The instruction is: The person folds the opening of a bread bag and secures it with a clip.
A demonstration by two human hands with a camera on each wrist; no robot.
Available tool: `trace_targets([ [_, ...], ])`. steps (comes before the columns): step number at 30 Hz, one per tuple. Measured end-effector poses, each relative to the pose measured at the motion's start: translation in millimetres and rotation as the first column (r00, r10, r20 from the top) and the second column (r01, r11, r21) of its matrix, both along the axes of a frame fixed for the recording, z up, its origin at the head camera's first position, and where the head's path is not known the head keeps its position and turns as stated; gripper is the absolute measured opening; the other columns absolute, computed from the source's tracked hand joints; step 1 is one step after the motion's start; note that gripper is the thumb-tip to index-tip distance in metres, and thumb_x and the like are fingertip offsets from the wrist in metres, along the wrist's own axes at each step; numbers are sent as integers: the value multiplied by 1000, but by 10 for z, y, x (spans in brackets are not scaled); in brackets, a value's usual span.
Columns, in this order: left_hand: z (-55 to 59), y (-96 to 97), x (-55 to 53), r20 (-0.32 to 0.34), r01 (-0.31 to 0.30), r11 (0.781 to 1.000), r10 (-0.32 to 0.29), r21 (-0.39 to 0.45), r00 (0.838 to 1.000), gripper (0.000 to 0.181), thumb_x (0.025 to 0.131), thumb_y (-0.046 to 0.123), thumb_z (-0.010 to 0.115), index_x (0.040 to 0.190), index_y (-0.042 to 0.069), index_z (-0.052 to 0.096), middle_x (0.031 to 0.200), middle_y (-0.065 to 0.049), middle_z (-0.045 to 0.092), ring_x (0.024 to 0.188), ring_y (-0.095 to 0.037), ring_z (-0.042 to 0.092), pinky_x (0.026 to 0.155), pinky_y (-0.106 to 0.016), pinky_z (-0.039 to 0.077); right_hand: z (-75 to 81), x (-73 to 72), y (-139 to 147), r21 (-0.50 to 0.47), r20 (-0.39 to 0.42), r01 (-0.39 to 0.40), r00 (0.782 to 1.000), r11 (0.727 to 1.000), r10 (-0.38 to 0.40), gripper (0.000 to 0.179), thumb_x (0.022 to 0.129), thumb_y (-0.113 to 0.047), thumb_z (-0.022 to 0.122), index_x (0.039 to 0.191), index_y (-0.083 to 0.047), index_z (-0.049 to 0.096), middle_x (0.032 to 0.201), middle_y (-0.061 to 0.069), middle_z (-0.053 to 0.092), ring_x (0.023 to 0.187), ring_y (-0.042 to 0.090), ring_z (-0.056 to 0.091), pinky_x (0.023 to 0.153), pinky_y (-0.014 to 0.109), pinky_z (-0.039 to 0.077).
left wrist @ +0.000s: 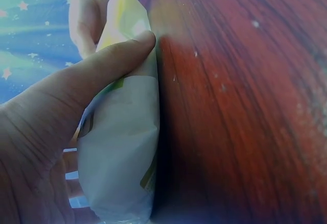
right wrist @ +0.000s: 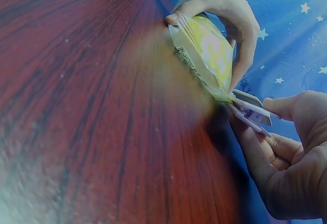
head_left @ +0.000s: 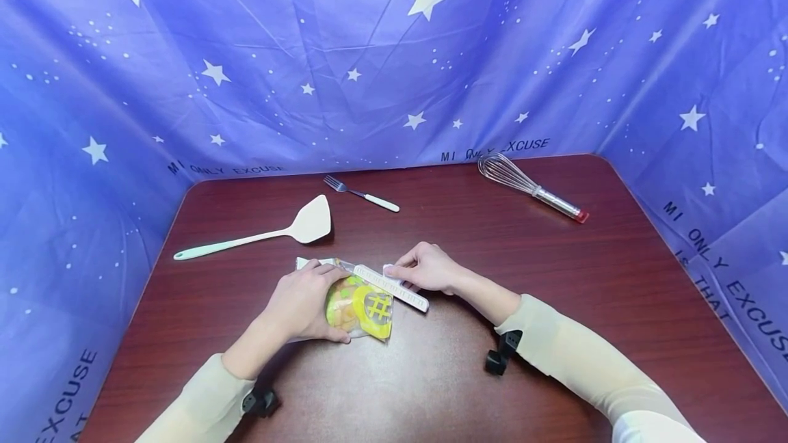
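Observation:
A yellow and clear snack bag (head_left: 363, 306) with a white back (left wrist: 120, 152) lies on the table. My left hand (head_left: 304, 299) grips it from the left, thumb on the near side and fingers over the far side. Along the bag's right end runs a long white bag clip (head_left: 394, 287), slanting down to the right. My right hand (head_left: 431, 269) pinches the clip between thumb and fingers from the far right. In the right wrist view the clip (right wrist: 250, 112) shows two white arms at the bag's end; whether they are fastened I cannot tell.
A white spatula (head_left: 310, 221) with a pale green handle lies at the back left of the dark red table (head_left: 492, 238). Behind the bag is a fork (head_left: 363, 195) with a white handle. A wire whisk (head_left: 529, 186) lies at the back right. Blue star-patterned curtains (head_left: 369, 33) surround the table.

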State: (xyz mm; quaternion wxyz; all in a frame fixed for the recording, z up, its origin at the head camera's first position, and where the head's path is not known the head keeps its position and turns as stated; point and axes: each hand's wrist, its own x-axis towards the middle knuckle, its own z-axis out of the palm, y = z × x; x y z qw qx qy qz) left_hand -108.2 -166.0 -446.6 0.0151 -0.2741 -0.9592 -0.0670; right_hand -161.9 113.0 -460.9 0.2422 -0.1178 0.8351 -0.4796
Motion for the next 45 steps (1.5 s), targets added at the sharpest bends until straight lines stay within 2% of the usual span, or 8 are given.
trace_targets([
  [7,15,-1,2,18,-18,1000,18,-3,1000,110,44,75,95,135,19,70,123,3,77,114,-22,66,74,-47,63,-14,-25,-38,0,4,3,1000,1000,-3,28,96,-35,78,103,-9,86,76,3,80,58,5,71,60,27,62],
  [30,20,7,3,26,-18,1000,19,-6,999,110,45,75,95,135,18,70,123,4,77,115,-22,66,71,-48,63,-3,-59,-111,0,27,7,1000,1000,-7,31,96,-37,78,105,-8,86,79,6,82,60,8,74,61,29,63],
  [35,45,-28,11,46,0,1000,-1,14,999,107,50,74,94,137,18,69,126,2,77,117,-22,68,75,-48,63,-15,-71,-119,0,17,6,1000,1000,-6,30,96,-36,78,105,-8,86,78,5,81,59,8,74,60,29,63],
  [42,53,-69,18,34,39,999,-40,5,999,104,55,69,94,140,16,67,135,-3,74,124,-24,70,94,-49,58,-21,-80,-124,-5,18,8,1000,1000,-8,30,96,-37,79,104,-9,86,78,5,81,58,7,73,60,29,62],
  [45,43,-63,24,35,35,999,-34,-13,999,104,55,70,94,140,17,67,136,-4,72,125,-25,69,92,-50,57,-34,-86,-131,-2,16,1,1000,1000,-1,29,96,-37,78,103,-9,86,78,4,81,59,7,73,60,28,62],
])
